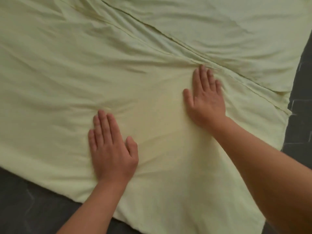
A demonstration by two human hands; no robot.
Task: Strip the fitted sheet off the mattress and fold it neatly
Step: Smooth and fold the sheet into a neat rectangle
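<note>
The pale yellow-green sheet [67, 73] lies spread flat over a dark floor and fills most of the view. A folded layer's hemmed edge [168, 37] runs diagonally from the top middle down to the right. My left hand [111, 149] rests palm-down on the sheet near its front edge, fingers together and extended. Farther out, my right hand [206, 98] presses flat on the cloth, with its fingertips touching the hemmed edge. Neither hand grips any fabric. Wrinkles fan out ahead of both hands.
Dark tiled floor [28, 205] shows at the bottom left, beyond the sheet's front edge. More of it appears along the right side [302, 105]. No mattress is in view.
</note>
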